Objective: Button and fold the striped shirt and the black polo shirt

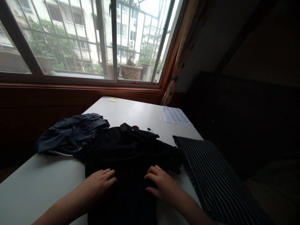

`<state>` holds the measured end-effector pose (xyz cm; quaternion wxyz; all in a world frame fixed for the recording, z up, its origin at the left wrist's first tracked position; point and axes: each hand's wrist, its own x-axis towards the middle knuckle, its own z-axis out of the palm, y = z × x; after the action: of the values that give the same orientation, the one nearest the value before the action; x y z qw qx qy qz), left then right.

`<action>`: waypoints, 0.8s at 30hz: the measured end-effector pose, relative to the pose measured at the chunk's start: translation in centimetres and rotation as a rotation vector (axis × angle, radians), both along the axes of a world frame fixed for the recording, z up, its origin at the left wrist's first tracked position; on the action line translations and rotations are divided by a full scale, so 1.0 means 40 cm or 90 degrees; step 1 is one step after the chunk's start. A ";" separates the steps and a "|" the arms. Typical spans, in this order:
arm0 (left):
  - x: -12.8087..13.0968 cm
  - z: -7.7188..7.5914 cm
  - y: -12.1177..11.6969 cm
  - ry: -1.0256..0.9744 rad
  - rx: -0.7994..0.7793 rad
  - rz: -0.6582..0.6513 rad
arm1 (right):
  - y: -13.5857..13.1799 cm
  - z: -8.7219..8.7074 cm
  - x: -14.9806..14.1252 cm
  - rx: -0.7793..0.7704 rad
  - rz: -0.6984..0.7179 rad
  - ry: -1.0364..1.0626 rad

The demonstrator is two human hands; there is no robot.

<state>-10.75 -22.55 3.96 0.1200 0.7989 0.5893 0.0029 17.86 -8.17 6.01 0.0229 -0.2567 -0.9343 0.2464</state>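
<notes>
A black shirt with a collar and short sleeves lies spread on the white table, its lower part reaching toward me. My left hand rests on its left edge, fingers loosely bent and lying on the cloth. On the opposite edge is my right hand, its thumb apart from the curved fingers. No fold of cloth shows pinched in either hand. Left of the shirt lies a crumpled dark blue-grey garment, touching it. To the right, a black cloth with white stripes lies flat and hangs past the table edge.
The white table stands below a barred window. Printed papers lie at its far right, a yellow note at the far edge. Behind the collar sit a small white round object and a dark red one.
</notes>
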 end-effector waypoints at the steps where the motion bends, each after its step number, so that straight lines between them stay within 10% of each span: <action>1: 0.004 -0.004 -0.002 0.000 -0.014 0.001 | -0.006 0.000 0.001 -0.013 0.003 -0.003; 9: 0.003 0.027 -0.069 -0.127 -0.155 -0.014 | 0.015 0.035 0.048 -0.186 0.052 0.025; 17: -0.029 0.044 -0.081 -0.194 -0.342 -0.175 | 0.246 0.004 0.154 0.073 -0.327 0.131; 24: -0.040 0.064 -0.049 -0.254 -0.429 -0.209 | 0.324 -0.062 0.176 0.003 -0.384 0.003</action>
<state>-12.34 -24.49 6.53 0.4851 0.7820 0.3876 -0.0541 24.89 4.81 3.53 0.0979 -0.5218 -0.8164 0.2272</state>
